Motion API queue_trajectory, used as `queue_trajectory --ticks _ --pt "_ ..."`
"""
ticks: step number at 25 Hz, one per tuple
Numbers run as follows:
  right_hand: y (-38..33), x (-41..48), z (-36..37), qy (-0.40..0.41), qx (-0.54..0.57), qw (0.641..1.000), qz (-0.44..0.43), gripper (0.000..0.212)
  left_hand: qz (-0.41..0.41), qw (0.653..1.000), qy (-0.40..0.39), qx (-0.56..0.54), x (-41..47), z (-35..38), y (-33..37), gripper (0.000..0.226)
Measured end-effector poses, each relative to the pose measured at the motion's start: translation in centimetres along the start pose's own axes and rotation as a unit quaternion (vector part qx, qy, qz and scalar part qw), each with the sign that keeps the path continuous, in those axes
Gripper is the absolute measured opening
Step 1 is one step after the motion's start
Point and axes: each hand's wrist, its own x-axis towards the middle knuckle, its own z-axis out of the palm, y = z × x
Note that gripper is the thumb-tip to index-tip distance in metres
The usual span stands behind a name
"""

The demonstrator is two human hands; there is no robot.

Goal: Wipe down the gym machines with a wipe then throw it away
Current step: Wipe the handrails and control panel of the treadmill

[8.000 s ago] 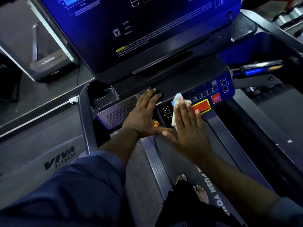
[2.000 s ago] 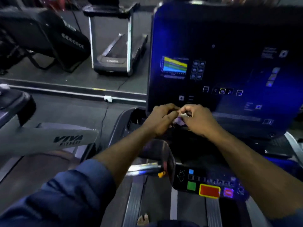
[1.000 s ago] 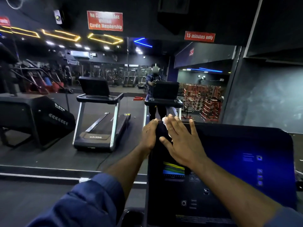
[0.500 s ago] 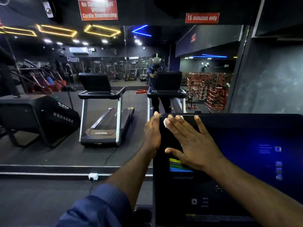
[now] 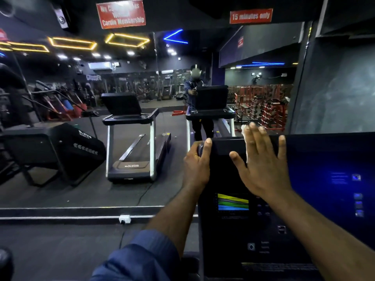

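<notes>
So the biggest thing in front of you is the mirror wall [image 5: 81,118], which reflects the whole dim gym, with you standing behind your machine in it. Next up is the treadmill console [image 5: 324,169], a big dark screen with a blue glow that fills the lower right of the view, its top edge running roughly level across the middle. In the mirror there's a neighbouring treadmill [image 5: 132,138] to the left, and two red signs [image 5: 121,14] hang up top, one reading "15 minutes only". Your left hand [image 5: 197,165] has its grip closed round the top left corner of the console, thumb lying over the top edge, with the blue sleeve [image 5: 142,258] pushed up your forearm. Your right hand [image 5: 263,169] isn't gripping anything: the grip is open, fingers straight and spread, palm flat against the upper part of the screen just right of the left hand. The wipe [image 5: 244,129] is pinned under those fingers, and only a white bit pokes out above the top edge and beside the index finger. Below your palm a small striped colour graph [image 5: 233,202] glows on the screen.
</notes>
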Motion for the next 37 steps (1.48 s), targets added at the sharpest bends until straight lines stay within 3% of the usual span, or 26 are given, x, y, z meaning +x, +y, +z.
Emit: queue_trajectory --ticks 4,6,8,10,12,14,16,19,23,26,28,30,33,37 --pt "-4.5 0.2 0.8 0.009 0.015 0.998 -0.068 0.090 0.100 0.992 -0.043 0.061 0.3 -0.4 -0.5 0.040" --pt "-2.4 0.8 -0.1 -0.003 -0.005 0.996 -0.093 0.089 0.115 0.980 -0.070 0.144 1.0 -1.0 0.4 0.038" --pt "2.0 1.0 -0.4 0.001 -0.021 0.998 -0.058 0.088 0.112 0.962 -0.105 0.228 1.6 -1.3 1.7 0.042" --pt "5.6 0.8 -0.8 0.005 -0.032 0.999 0.001 0.090 0.115 0.936 -0.143 0.300 2.0 -1.0 3.5 0.047" --pt "4.9 1.3 -0.5 0.009 -0.021 0.999 0.045 0.094 0.113 0.900 -0.179 0.381 2.7 0.0 5.8 0.051" --pt "1.3 1.7 -0.1 0.008 0.019 0.999 0.035 0.092 0.088 0.846 -0.239 0.469 3.8 1.5 7.9 0.043" --pt "0.1 1.5 0.3 0.009 0.034 0.999 -0.017 0.085 0.065 0.816 -0.278 0.503 4.6 2.7 9.3 0.044" --pt "6.2 1.4 -0.7 -0.020 0.003 0.998 -0.055 0.082 0.022 0.827 -0.280 0.487 4.9 2.8 9.4 0.054" --pt "15.7 0.7 -1.8 -0.009 -0.038 0.999 0.033 0.084 0.005 0.837 -0.240 0.492 4.4 3.1 9.2 0.060" --pt "12.6 1.0 -1.5 -0.004 0.016 0.998 0.060 0.091 0.012 0.819 -0.240 0.521 3.8 4.2 10.2 0.056" --pt "8.7 0.9 -1.1 -0.013 0.034 0.999 0.013 0.093 0.024 0.797 -0.243 0.553 3.4 5.9 10.8 0.056" --pt "7.9 0.6 -1.0 -0.006 0.038 0.998 -0.041 0.090 0.034 0.796 -0.247 0.552 2.8 8.2 11.2 0.056" --pt "14.6 0.7 -1.7 0.002 0.020 0.998 -0.052 0.086 -0.002 0.813 -0.252 0.525 2.5 10.5 11.8 0.060" --pt "25.7 0.0 -2.4 0.001 -0.004 0.999 0.033 0.085 0.001 0.799 -0.261 0.542 1.9 12.4 12.1 0.060"
